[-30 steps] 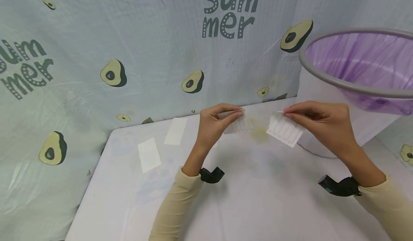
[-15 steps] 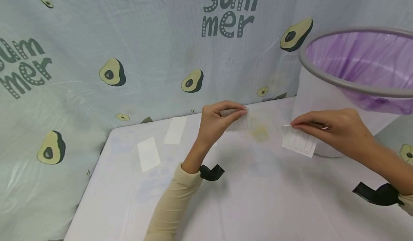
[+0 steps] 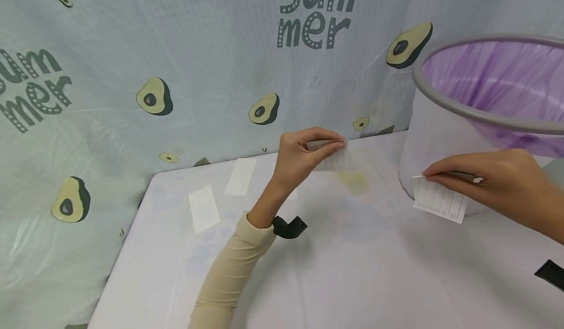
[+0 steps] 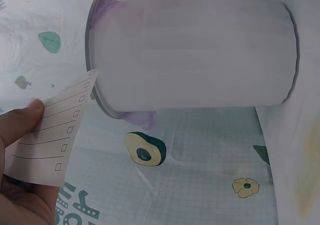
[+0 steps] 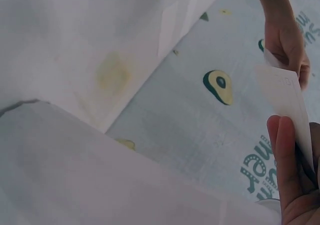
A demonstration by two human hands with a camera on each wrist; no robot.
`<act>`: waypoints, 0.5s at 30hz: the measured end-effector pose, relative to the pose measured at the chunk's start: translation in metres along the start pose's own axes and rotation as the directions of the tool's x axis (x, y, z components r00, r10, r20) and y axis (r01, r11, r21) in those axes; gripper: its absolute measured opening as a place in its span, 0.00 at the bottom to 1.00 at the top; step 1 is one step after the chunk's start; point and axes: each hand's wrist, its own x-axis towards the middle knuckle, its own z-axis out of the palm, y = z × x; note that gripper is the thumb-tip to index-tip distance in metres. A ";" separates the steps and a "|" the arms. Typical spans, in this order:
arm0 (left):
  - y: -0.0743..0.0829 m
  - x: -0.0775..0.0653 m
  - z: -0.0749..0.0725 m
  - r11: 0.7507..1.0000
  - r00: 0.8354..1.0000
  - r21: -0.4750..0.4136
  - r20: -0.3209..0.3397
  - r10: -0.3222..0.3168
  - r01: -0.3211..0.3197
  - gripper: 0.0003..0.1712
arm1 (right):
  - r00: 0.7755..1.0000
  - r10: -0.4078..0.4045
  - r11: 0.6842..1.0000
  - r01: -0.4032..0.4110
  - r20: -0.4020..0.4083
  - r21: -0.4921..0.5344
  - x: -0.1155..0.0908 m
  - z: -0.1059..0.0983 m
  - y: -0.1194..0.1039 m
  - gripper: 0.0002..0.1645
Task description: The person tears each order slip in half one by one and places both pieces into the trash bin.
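My left hand (image 3: 299, 157) pinches a piece of white paper (image 3: 336, 160) printed with lines and small checkboxes, raised near the table's back edge. In the left wrist view the thumb lies flat across this lined paper (image 4: 55, 130). My right hand (image 3: 502, 179) holds a similar lined paper (image 3: 440, 199) between thumb and fingers, in front of the bin's white side. The right wrist view shows that paper (image 5: 286, 97) almost edge-on, with the left hand beyond it. The two papers are apart.
A tall white bin (image 3: 436, 128) with a grey rim and purple liner (image 3: 498, 77) stands at the right. Blank paper slips (image 3: 204, 209) lie on the left of the table, one partly behind the left wrist. A yellowish stain (image 3: 356, 182) marks the cloth; a printed curtain (image 3: 211, 74) hangs behind.
My right hand has moved right and slightly down with its paper, over to the bin's front. The left hand has shifted a little up and right, still holding its paper.
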 end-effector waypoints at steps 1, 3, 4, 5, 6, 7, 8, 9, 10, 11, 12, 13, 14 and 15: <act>0.001 0.001 0.000 1.000 1.000 0.003 0.003 0.006 -0.006 0.06 | 1.000 -0.014 1.000 0.014 -0.009 -0.018 0.001 -0.003 0.000 0.35; 0.002 0.003 0.000 1.000 1.000 0.003 0.008 0.003 -0.003 0.06 | 1.000 -0.018 0.999 0.017 -0.012 -0.036 0.002 -0.010 -0.001 0.35; 0.003 0.004 0.000 1.000 1.000 0.002 0.010 0.001 -0.001 0.06 | 1.000 -0.012 0.999 0.012 -0.001 -0.045 0.004 -0.014 -0.002 0.36; 0.005 0.005 0.000 1.000 1.000 0.003 0.011 0.001 -0.001 0.06 | 1.000 -0.012 0.999 0.012 0.002 -0.053 0.005 -0.017 -0.003 0.36; 0.005 0.005 0.000 1.000 1.000 0.007 0.012 0.002 -0.002 0.06 | 1.000 -0.008 0.998 0.008 0.006 -0.060 0.006 -0.020 -0.004 0.35; 0.006 0.006 0.000 1.000 1.000 0.012 0.014 0.004 -0.004 0.06 | 1.000 -0.001 0.998 0.002 0.013 -0.065 0.006 -0.024 -0.004 0.35; 0.007 0.007 0.000 1.000 1.000 0.013 0.016 0.002 -0.002 0.05 | 1.000 0.006 0.998 -0.005 0.019 -0.066 0.007 -0.027 -0.005 0.35; 0.008 0.008 0.000 1.000 1.000 0.016 0.019 0.008 -0.009 0.05 | 1.000 0.005 0.998 -0.003 0.020 -0.066 0.007 -0.029 -0.004 0.35; 0.009 0.009 0.000 1.000 1.000 0.016 0.021 0.012 -0.012 0.05 | 1.000 0.006 0.998 -0.005 0.024 -0.064 0.007 -0.031 -0.002 0.35; 0.009 0.010 0.000 1.000 1.000 0.017 0.023 0.017 -0.017 0.05 | 1.000 -0.004 0.998 0.006 0.018 -0.059 0.006 -0.032 0.001 0.35; 0.010 0.011 0.000 0.999 0.999 0.022 0.026 0.024 -0.025 0.05 | 1.000 -0.008 0.999 0.009 0.020 -0.050 0.006 -0.034 0.004 0.34; 0.011 0.012 0.000 0.999 0.999 0.022 0.030 0.031 -0.032 0.05 | 1.000 -0.012 0.999 0.013 0.027 -0.033 0.005 -0.035 0.009 0.35; 0.011 0.013 -0.001 0.999 0.999 0.020 0.033 0.035 -0.036 0.05 | 0.999 -0.007 1.000 0.008 0.049 -0.022 0.004 -0.036 0.014 0.36; 0.011 0.014 -0.001 0.999 0.999 0.020 0.035 0.042 -0.043 0.05 | 0.997 -0.005 1.000 0.005 0.073 0.004 0.002 -0.037 0.020 0.34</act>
